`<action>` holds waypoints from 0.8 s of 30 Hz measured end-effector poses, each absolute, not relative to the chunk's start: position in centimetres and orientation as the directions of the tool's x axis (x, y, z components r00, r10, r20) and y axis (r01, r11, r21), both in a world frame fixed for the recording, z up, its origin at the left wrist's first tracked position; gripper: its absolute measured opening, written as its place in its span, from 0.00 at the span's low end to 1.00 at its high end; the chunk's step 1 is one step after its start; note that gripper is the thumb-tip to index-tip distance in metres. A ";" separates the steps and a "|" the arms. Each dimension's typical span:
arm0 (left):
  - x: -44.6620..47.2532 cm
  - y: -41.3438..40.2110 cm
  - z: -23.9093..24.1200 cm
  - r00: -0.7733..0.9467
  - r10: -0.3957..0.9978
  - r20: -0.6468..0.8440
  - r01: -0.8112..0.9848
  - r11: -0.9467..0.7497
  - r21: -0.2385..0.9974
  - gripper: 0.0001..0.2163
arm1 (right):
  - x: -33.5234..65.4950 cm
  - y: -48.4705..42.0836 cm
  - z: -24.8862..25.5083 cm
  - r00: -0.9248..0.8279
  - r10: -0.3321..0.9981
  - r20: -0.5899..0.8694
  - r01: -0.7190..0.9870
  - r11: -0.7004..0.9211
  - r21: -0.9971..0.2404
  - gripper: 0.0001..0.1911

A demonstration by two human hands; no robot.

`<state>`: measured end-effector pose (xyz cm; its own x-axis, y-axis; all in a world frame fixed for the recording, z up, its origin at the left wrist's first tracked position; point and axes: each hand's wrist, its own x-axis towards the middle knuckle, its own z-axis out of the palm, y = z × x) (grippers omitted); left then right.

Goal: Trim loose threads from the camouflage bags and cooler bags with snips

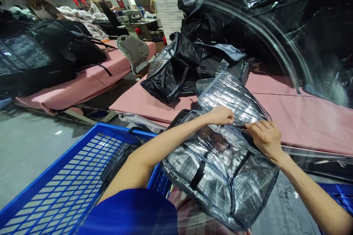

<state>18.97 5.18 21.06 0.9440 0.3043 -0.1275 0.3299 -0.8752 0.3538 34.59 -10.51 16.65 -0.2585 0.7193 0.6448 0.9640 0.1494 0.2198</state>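
1. Left hand (220,115) and right hand (264,137) both pinch the cooler bag's (220,176) flap seam, approx 12 o'clock on the bag.
2. Bag on lap, basket (63,176) at 9 o'clock.
3. Risk: uneven pull could snag the seam or slide the bag off.

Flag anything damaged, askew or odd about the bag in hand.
No damage shows. The silver insulated bag lies inside out, foil lining outward, lid flap folded open. Left hand and right hand pinch its rim.
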 end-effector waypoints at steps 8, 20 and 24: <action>18.3 4.3 20.5 0.935 0.355 -0.015 0.344 -0.894 0.287 0.07 | 34.9 -12.8 17.1 -0.274 0.762 0.587 0.955 0.143 0.260 0.07; 18.7 0.3 19.2 0.957 0.265 0.119 0.269 -0.963 -0.014 0.09 | 34.6 -12.8 16.9 -0.253 0.760 0.598 0.962 0.132 0.239 0.10; 19.0 0.3 19.4 0.955 0.289 0.060 0.286 -0.957 0.052 0.09 | 34.3 -12.7 17.1 -0.284 0.755 0.592 0.951 0.144 0.273 0.09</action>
